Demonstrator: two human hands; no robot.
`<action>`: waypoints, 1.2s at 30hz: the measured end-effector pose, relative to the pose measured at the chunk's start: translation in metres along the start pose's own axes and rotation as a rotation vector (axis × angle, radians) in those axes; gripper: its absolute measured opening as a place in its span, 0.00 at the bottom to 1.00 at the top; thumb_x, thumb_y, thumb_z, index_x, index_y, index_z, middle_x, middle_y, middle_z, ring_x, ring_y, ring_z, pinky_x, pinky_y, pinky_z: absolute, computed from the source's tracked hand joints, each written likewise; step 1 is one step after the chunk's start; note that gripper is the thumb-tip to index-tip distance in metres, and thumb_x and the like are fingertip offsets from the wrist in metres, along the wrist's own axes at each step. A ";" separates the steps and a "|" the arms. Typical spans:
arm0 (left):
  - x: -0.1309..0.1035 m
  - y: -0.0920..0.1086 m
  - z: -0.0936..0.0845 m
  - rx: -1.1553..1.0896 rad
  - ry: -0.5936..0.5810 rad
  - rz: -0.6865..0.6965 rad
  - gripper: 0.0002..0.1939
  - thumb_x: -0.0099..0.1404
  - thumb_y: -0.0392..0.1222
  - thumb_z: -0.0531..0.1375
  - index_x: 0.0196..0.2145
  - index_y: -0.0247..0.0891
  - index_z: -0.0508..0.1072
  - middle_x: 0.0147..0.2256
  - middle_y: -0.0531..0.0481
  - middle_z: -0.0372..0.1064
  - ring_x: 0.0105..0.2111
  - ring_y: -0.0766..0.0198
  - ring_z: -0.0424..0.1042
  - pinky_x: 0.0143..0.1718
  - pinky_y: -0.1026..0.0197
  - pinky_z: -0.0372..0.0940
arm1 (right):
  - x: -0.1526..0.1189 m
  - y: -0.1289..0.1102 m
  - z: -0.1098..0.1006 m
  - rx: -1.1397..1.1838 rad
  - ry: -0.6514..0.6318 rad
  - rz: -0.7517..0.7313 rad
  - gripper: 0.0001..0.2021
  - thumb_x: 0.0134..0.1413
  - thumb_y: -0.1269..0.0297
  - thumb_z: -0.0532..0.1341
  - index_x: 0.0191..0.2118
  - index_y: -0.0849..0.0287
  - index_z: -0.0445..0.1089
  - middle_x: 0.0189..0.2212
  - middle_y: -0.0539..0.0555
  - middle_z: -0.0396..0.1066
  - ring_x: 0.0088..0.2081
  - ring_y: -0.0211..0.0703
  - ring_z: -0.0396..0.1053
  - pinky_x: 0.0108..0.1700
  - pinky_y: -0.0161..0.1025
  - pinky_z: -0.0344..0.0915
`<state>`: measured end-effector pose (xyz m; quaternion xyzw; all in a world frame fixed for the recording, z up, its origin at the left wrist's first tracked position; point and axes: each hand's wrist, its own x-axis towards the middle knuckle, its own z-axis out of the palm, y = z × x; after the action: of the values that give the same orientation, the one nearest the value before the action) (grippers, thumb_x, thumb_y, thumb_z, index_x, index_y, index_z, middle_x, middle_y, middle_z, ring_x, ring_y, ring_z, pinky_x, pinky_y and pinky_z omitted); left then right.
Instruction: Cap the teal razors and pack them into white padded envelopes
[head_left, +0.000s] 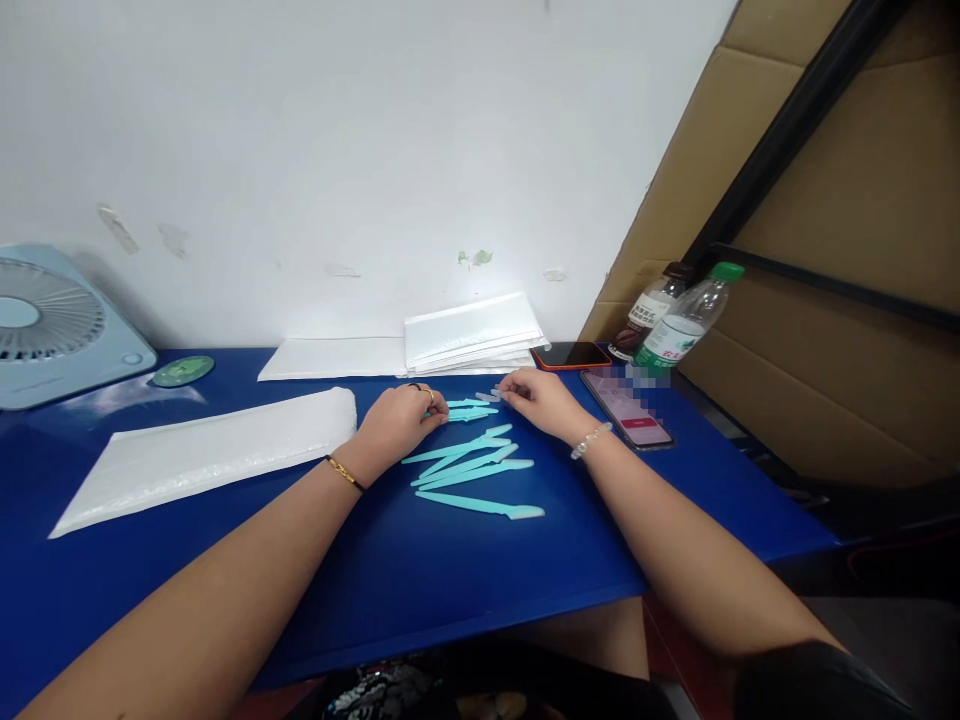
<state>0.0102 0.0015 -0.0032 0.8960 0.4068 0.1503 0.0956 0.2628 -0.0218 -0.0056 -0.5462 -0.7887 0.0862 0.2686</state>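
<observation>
Several turquoise eyebrow razors (476,468) lie loosely spread on the blue table (480,580) between my hands, blade ends toward the right. My left hand (401,422) is closed, its thumb and fingertips pinched at the handle end of the farthest razors (471,413). Facing it from the right, my right hand (541,402) has its fingers drawn together beside small translucent pieces (489,396), which look like blade covers. Whether one of these is between the right fingertips is too small to tell.
A white padded envelope (217,450) lies left, with more white envelopes (472,335) stacked against the wall. A pale blue fan (60,330) and green disc (183,371) stand far left. Two phones (574,355) and two plastic bottles (686,325) are at right, near cardboard.
</observation>
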 end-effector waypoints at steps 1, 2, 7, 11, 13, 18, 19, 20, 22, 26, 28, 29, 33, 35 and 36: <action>0.000 -0.001 0.000 -0.006 0.006 0.004 0.10 0.62 0.42 0.54 0.32 0.40 0.75 0.33 0.50 0.73 0.32 0.62 0.69 0.33 0.62 0.60 | -0.002 -0.001 -0.003 0.043 -0.002 -0.005 0.06 0.54 0.70 0.58 0.34 0.59 0.72 0.32 0.53 0.71 0.30 0.37 0.65 0.35 0.34 0.60; 0.000 -0.001 0.000 -0.013 0.013 0.002 0.11 0.63 0.42 0.53 0.32 0.40 0.75 0.33 0.50 0.73 0.32 0.63 0.69 0.32 0.62 0.60 | -0.003 -0.002 -0.006 0.076 -0.006 -0.007 0.05 0.54 0.70 0.58 0.34 0.59 0.72 0.32 0.52 0.71 0.30 0.37 0.65 0.35 0.34 0.61; 0.000 -0.004 0.000 -0.070 0.046 -0.054 0.13 0.64 0.45 0.51 0.32 0.39 0.74 0.32 0.50 0.73 0.30 0.63 0.69 0.30 0.62 0.60 | -0.007 -0.010 -0.014 0.135 -0.030 -0.021 0.05 0.53 0.68 0.60 0.33 0.60 0.73 0.32 0.53 0.73 0.31 0.38 0.66 0.33 0.34 0.61; 0.000 -0.003 -0.001 -0.104 0.076 -0.069 0.13 0.64 0.45 0.51 0.32 0.39 0.73 0.31 0.51 0.73 0.30 0.63 0.68 0.30 0.63 0.59 | -0.008 -0.012 -0.013 0.146 -0.060 -0.030 0.06 0.53 0.67 0.60 0.33 0.60 0.74 0.32 0.53 0.73 0.31 0.38 0.67 0.33 0.34 0.61; 0.000 -0.001 -0.001 -0.116 0.077 -0.068 0.13 0.64 0.45 0.51 0.31 0.40 0.73 0.30 0.52 0.72 0.30 0.64 0.68 0.30 0.63 0.59 | -0.008 -0.013 -0.011 0.157 -0.063 -0.030 0.06 0.53 0.66 0.60 0.34 0.59 0.74 0.32 0.53 0.72 0.31 0.38 0.67 0.34 0.34 0.61; -0.001 0.004 -0.002 -0.128 0.078 -0.060 0.12 0.64 0.45 0.51 0.32 0.39 0.73 0.31 0.51 0.72 0.30 0.64 0.68 0.30 0.62 0.59 | -0.009 -0.015 -0.010 0.225 -0.094 -0.037 0.07 0.54 0.64 0.60 0.35 0.60 0.74 0.32 0.54 0.72 0.31 0.38 0.68 0.34 0.34 0.62; -0.001 0.005 -0.003 -0.125 0.080 -0.057 0.13 0.64 0.45 0.51 0.32 0.39 0.73 0.31 0.51 0.73 0.30 0.64 0.68 0.30 0.62 0.59 | -0.009 -0.015 -0.010 0.240 -0.101 -0.037 0.07 0.53 0.64 0.60 0.35 0.60 0.74 0.32 0.54 0.72 0.31 0.38 0.68 0.34 0.34 0.63; -0.001 0.006 -0.003 -0.119 0.082 -0.052 0.13 0.64 0.45 0.51 0.32 0.39 0.73 0.32 0.51 0.73 0.30 0.64 0.68 0.30 0.62 0.59 | -0.009 -0.015 -0.010 0.254 -0.106 -0.035 0.08 0.53 0.63 0.60 0.35 0.60 0.74 0.32 0.54 0.72 0.31 0.38 0.68 0.34 0.34 0.63; -0.002 0.007 -0.005 -0.103 0.082 -0.043 0.13 0.64 0.45 0.51 0.32 0.39 0.73 0.32 0.50 0.73 0.30 0.63 0.68 0.30 0.62 0.59 | -0.009 -0.016 -0.011 0.271 -0.114 -0.029 0.08 0.53 0.63 0.61 0.35 0.60 0.74 0.32 0.54 0.73 0.31 0.38 0.67 0.34 0.34 0.63; -0.002 0.011 -0.006 -0.096 0.086 -0.036 0.13 0.65 0.45 0.51 0.32 0.39 0.73 0.32 0.50 0.73 0.30 0.64 0.69 0.30 0.62 0.59 | -0.009 -0.021 -0.011 0.278 -0.117 -0.009 0.08 0.52 0.63 0.61 0.35 0.60 0.74 0.31 0.53 0.73 0.30 0.37 0.67 0.33 0.34 0.62; -0.002 0.014 -0.005 -0.100 0.084 -0.019 0.13 0.65 0.44 0.51 0.32 0.39 0.73 0.32 0.51 0.73 0.30 0.64 0.69 0.30 0.63 0.60 | -0.009 -0.024 -0.011 0.277 -0.125 -0.011 0.08 0.52 0.63 0.61 0.35 0.60 0.74 0.29 0.52 0.72 0.28 0.36 0.66 0.32 0.33 0.62; -0.003 0.015 -0.005 -0.103 0.073 -0.003 0.12 0.64 0.44 0.52 0.31 0.39 0.74 0.32 0.51 0.73 0.30 0.64 0.69 0.31 0.63 0.60 | -0.010 -0.025 -0.012 0.276 -0.142 -0.017 0.07 0.52 0.64 0.61 0.34 0.60 0.75 0.28 0.52 0.72 0.28 0.36 0.66 0.32 0.33 0.62; -0.006 0.018 -0.005 -0.146 -0.071 0.069 0.13 0.64 0.47 0.53 0.32 0.39 0.75 0.33 0.51 0.74 0.30 0.65 0.70 0.31 0.64 0.61 | -0.011 -0.023 -0.017 0.257 -0.281 -0.051 0.07 0.52 0.64 0.61 0.33 0.60 0.75 0.29 0.52 0.73 0.29 0.37 0.67 0.33 0.33 0.61; -0.006 0.015 -0.006 -0.129 -0.102 0.074 0.14 0.64 0.49 0.54 0.37 0.40 0.75 0.34 0.50 0.74 0.31 0.64 0.70 0.31 0.64 0.61 | -0.010 -0.017 -0.015 0.212 -0.244 -0.050 0.07 0.53 0.63 0.61 0.34 0.59 0.75 0.29 0.52 0.72 0.30 0.37 0.67 0.33 0.33 0.61; -0.006 0.014 -0.006 -0.094 -0.088 0.071 0.14 0.63 0.49 0.55 0.40 0.40 0.75 0.35 0.50 0.74 0.33 0.63 0.71 0.32 0.63 0.61 | -0.008 -0.014 -0.013 0.172 -0.191 -0.045 0.07 0.54 0.64 0.60 0.35 0.59 0.75 0.30 0.52 0.72 0.30 0.37 0.67 0.34 0.34 0.61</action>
<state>0.0139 -0.0114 0.0057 0.9101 0.3626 0.1329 0.1502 0.2601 -0.0363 0.0091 -0.4926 -0.8125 0.1991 0.2399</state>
